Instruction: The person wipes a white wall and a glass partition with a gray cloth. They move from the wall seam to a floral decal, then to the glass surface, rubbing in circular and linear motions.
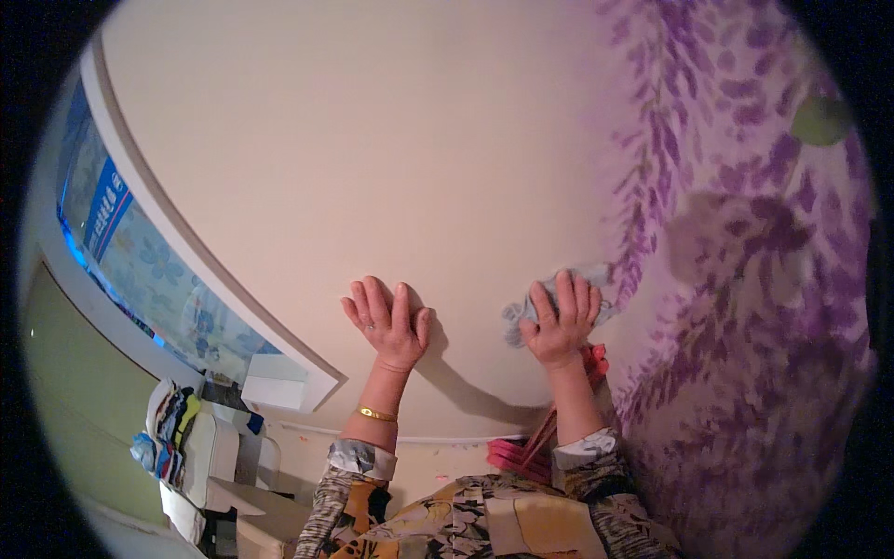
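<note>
My left hand (391,326) rests against a smooth cream wall (354,158), its fingers apart and nothing in it. A ring and a gold bracelet (377,414) show on that hand and wrist. Farther right, my right hand (562,321) presses a crumpled grey-blue cloth (514,322) to the same wall. Parts of the cloth stick out on both sides of the fingers; the rest is hidden under the palm. Purple leaf-like painting (652,140) covers the wall just right of the cloth.
At left, a white frame (196,224) borders a blue floral pane (154,265). Folded clothes (175,424) are piled at lower left, near a white box-like object (277,380). A pink-red slatted object (510,455) stands low behind my right forearm, partly hidden.
</note>
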Demonstrator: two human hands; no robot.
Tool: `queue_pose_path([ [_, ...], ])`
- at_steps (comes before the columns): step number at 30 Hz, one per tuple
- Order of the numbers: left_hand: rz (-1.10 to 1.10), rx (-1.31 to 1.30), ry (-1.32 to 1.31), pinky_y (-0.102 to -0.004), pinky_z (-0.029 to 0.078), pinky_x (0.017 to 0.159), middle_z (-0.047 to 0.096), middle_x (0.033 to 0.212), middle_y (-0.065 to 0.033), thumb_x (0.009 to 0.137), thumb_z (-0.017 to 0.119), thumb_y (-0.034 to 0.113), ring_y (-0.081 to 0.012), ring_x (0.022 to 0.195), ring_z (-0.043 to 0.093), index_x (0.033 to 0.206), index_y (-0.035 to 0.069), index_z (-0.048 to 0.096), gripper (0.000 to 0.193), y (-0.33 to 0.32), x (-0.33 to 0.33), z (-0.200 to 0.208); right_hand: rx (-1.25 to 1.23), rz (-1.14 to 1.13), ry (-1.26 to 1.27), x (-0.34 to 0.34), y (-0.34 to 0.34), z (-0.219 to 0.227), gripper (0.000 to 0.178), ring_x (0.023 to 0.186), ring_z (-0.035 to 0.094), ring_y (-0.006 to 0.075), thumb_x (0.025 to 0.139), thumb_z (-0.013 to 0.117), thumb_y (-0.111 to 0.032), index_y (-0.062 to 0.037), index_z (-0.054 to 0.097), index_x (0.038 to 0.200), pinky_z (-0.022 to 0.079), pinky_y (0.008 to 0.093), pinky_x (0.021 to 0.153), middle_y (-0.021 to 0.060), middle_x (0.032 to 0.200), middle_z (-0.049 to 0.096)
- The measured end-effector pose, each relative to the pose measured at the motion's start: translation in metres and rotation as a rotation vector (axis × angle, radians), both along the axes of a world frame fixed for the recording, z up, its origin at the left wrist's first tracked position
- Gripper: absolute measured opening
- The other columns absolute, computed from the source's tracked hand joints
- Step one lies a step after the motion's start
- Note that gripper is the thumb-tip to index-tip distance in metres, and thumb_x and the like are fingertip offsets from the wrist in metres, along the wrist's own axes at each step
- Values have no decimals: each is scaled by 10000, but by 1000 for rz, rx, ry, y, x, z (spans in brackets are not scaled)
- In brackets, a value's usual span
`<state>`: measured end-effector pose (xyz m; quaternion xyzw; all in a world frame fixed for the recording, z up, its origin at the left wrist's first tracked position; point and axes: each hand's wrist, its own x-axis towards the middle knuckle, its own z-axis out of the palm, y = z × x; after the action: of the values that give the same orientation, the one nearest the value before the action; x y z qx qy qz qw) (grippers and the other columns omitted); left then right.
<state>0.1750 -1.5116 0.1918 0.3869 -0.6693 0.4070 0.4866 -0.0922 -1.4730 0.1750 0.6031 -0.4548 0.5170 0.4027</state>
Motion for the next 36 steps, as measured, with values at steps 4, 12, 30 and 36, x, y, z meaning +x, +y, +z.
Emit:
queue_pose_path([
  [4,-24,-30,6,-638,80,1170,308,1535,-297,938,546,385,-497,1443,233,1333,76,535,501,-2,-7,2,-29,-40,-54,11,-2,76,452,1342,424,375,878,587,-336,-182,626,1301,306,565,1079,126,1457,482],
  [12,-4,4,6,-637,87,1169,325,1524,-297,866,646,355,-488,1443,237,1269,81,575,492,1,-1,-2,1,35,113,53,-8,99,502,1364,417,373,867,627,-359,-138,609,1317,285,554,1114,138,1486,461],
  [30,-90,9,-9,-612,82,1177,418,1458,-287,810,705,347,-467,1425,279,1237,97,620,503,11,-23,-5,-71,-105,-2,65,-8,154,596,1421,333,429,911,575,-408,-122,486,1426,269,573,1118,195,1531,391],
  [36,-234,163,-67,-622,210,1136,435,1460,-254,764,742,263,-465,1372,375,1289,77,580,580,11,11,-17,-13,13,130,83,-12,116,496,1374,419,316,846,623,-326,-178,614,1319,301,523,1112,106,1480,476],
])
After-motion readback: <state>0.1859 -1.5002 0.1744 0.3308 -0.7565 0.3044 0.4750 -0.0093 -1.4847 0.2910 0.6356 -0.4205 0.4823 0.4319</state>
